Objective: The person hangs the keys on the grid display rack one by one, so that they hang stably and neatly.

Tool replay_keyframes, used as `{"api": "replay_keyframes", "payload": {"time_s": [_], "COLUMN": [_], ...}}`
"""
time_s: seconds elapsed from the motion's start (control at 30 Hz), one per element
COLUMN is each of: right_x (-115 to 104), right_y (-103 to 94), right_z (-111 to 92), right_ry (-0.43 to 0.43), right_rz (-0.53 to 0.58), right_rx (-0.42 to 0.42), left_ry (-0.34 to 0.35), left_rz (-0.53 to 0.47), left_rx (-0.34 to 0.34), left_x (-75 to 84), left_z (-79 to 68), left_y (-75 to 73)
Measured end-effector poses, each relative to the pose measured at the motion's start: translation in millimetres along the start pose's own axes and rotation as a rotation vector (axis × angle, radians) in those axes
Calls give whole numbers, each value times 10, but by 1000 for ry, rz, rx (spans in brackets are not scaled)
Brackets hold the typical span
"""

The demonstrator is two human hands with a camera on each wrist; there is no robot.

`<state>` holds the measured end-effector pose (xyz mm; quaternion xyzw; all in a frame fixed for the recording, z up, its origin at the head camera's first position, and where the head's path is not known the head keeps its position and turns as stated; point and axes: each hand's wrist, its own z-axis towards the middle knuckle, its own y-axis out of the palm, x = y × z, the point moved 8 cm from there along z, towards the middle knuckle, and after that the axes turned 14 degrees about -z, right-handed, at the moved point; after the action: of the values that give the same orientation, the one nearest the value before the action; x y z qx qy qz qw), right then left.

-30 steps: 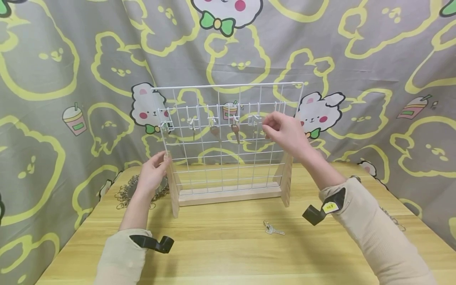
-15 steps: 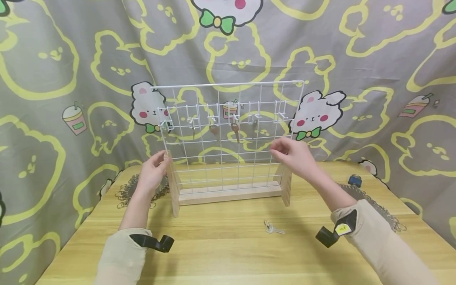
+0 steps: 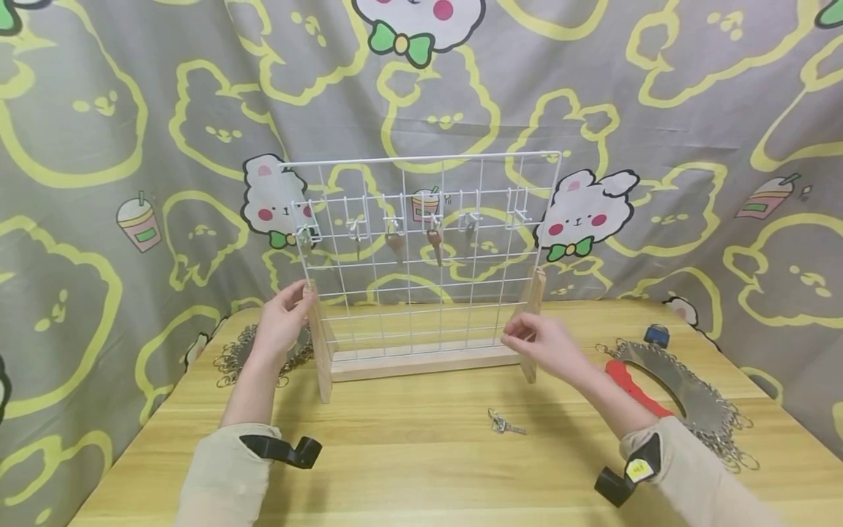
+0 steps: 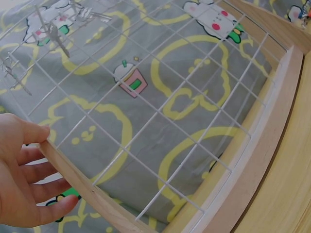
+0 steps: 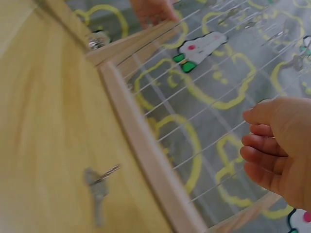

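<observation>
A white wire grid rack [image 3: 421,156] stands on the table in a wooden base. My left hand [image 3: 283,318] pinches the top of its left wooden support; in the left wrist view the thumb lies on the wood's tip. Several keys, one of them a brownish key [image 3: 435,245], hang from white hooks along the upper grid. The rightmost hook [image 3: 519,214] bears no key. My right hand [image 3: 543,342], loosely curled and holding nothing, is in front of the right wooden support [image 3: 536,293]. A silver key with a ring [image 3: 506,423] lies on the table below it.
At the right, a grey ring-shaped piece [image 3: 698,388] edged with small metal rings lies beside a red strip [image 3: 635,391] and a blue padlock-like object [image 3: 656,335]. More metal rings [image 3: 230,359] lie left of the rack. A patterned curtain [image 3: 421,95] hangs behind.
My right hand has come down from the hooks at the upper right to the rack's lower right, uncovering the rightmost hook. The left hand has stayed on the left support.
</observation>
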<state>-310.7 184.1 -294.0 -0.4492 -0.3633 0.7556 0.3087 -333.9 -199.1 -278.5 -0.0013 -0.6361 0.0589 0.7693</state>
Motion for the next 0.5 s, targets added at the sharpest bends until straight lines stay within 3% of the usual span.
{"api": "replay_keyframes", "payload": {"time_s": [0.13,0.5], "right_x": [77,186], "right_y": [185,602], "right_z": [-111,-357], "right_ry": [6,-95], "right_rz": [24,32], "right_rx": [-46,-101], "left_ry": [-1,-4], "left_rz": [7,4], "left_rx": [5,5], "left_x": [4,-3], "left_z": [-3,-4], "left_y": [-3,-3]}}
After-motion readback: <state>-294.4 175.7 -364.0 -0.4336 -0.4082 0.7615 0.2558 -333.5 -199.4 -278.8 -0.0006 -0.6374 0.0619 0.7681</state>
